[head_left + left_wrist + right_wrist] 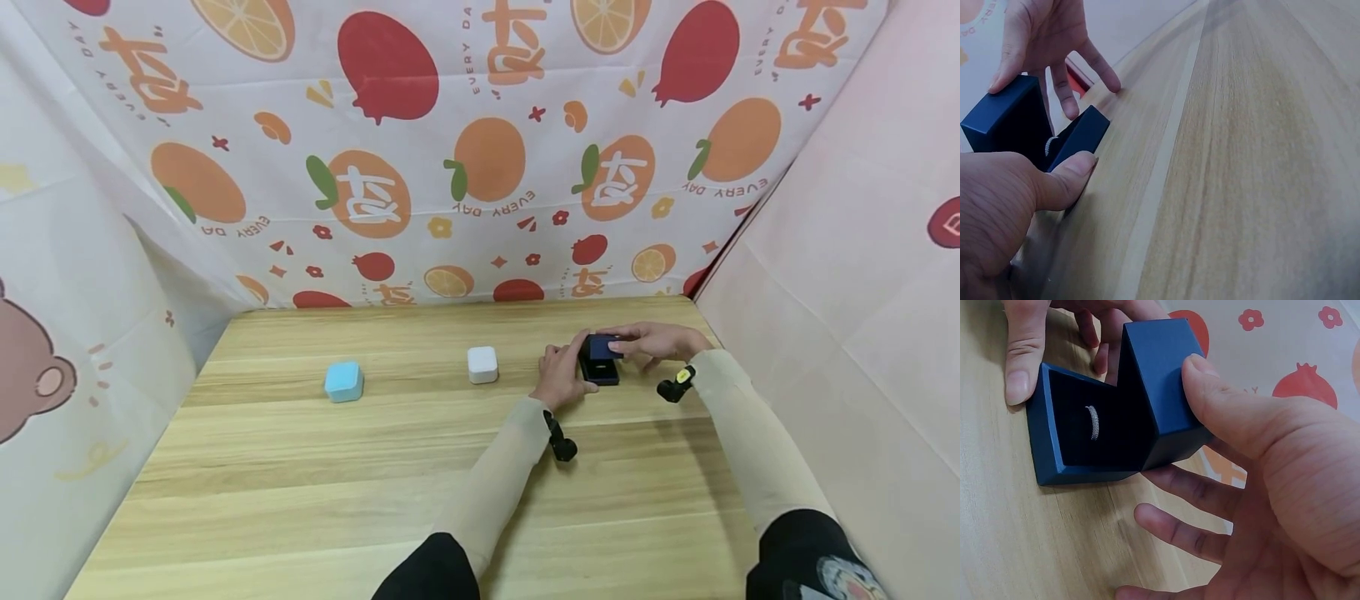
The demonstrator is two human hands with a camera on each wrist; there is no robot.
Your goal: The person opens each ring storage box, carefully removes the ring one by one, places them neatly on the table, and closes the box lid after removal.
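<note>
A dark blue ring box (602, 377) sits at the right of the wooden table with its lid raised. In the right wrist view a sparkling silver ring (1094, 422) stands in the black lining. My left hand (560, 375) holds the base from the left, the thumb on its near side and fingers farther back. From the right, my right hand (658, 340) grips the lid (1163, 378): its thumb lies on the lid's outer face, with a finger underneath. The right hand's other fingers are spread apart below the box.
A white rounded box (482, 365) stands left of my left hand. Farther left is a light blue rounded box (344, 382). Fruit-print cloth (450, 167) hangs behind the table (300, 483), and a pale pink cloth (847, 275) rises close by my right arm.
</note>
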